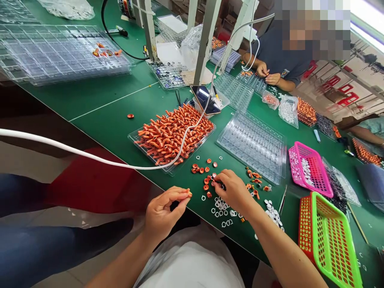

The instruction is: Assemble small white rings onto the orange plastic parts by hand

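Over the table's near edge, my left hand [168, 208] is closed in a pinch on a small orange part [189, 192], mostly hidden by the fingertips. My right hand [232, 190] reaches down among small round orange cups [206, 181], its fingers drawn together; whatever is between them is hidden. One cup with a pale rim [213, 176] touches or nearly touches those fingertips. Below the right hand lies a loose heap of white rings [221, 204]. Orange pieces with dark and metal bits [256, 181] are scattered right of it, near white discs [273, 214].
A clear tray heaped with orange curved parts [174, 134] stands ahead, a white cable [120, 163] crossing it. Clear moulded trays [253, 144] lie beyond my right hand. Tweezers [282, 200], a pink basket [310, 168] and a green basket [336, 240] are right. A co-worker [279, 60] sits opposite.
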### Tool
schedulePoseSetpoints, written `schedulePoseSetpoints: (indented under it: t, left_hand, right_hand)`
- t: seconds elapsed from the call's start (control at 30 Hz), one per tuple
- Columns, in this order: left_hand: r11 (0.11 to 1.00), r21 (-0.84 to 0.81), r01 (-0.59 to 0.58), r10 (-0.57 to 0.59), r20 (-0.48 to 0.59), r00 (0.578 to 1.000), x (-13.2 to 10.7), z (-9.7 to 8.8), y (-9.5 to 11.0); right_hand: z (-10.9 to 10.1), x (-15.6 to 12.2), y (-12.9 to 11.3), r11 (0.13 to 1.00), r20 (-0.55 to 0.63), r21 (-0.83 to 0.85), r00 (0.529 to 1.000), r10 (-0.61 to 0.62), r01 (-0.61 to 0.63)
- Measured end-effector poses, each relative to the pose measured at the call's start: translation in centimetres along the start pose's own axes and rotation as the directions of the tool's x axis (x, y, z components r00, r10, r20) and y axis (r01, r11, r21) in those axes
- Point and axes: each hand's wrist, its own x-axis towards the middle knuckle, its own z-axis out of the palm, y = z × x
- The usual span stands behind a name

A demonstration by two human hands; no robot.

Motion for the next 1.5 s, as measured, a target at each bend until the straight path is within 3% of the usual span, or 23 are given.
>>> schedulePoseSetpoints:
  t: [0.2,0.3,0.43,0.57,0.73,0.87,1.1,1.33,1.5]
  left_hand:
    - [1.000,-0.002,-0.011,0.011,-0.016,1.000,0.3,0.0,0.2]
    - [1.000,-0.001,-0.006,0.006,-0.031,1.000,0.6,-0.2,0.2]
    - [0.999,0.033,-0.010,0.012,-0.059,0.998,1.3,-0.3,0.3]
    - [0.996,0.072,-0.050,0.053,-0.042,0.998,2.0,0.1,0.0]
    - [0.986,0.126,-0.105,0.104,0.015,0.994,2.2,0.3,-0.6]
    - [0.984,0.134,-0.115,0.113,0.025,0.993,2.2,0.1,-0.7]
    - [0.981,0.143,-0.133,0.133,0.007,0.991,2.2,0.0,-0.7]
    - [0.988,0.109,-0.110,0.109,0.010,0.994,2.0,0.0,-0.9]
    - [0.997,0.065,-0.035,0.038,-0.033,0.999,2.0,0.2,-0.3]
  right_hand:
    - [-0.4,0.1,0.8,0.987,0.015,0.020,0.988,0.156,-0.157]
    - [-0.8,-0.1,1.6,0.986,-0.015,0.038,0.987,0.161,-0.160]
    - [-1.2,-0.6,2.2,1.000,-0.093,-0.015,0.996,-0.006,0.004]
    - [-1.0,-1.0,2.0,0.961,0.005,-0.192,0.979,-0.204,0.201]
    - [-0.4,-1.3,1.9,0.872,0.161,-0.366,0.945,-0.285,0.325]
    - [-0.6,-1.4,2.2,0.813,0.206,-0.450,0.928,-0.309,0.370]
    - [-1.3,-2.3,3.8,0.808,0.191,-0.481,0.940,-0.282,0.340]
    - [-1.9,-5.5,6.2,0.848,0.152,-0.456,0.963,-0.224,0.269]
    - [-2.9,-6.3,5.8,0.911,0.041,-0.368,0.982,-0.185,0.187]
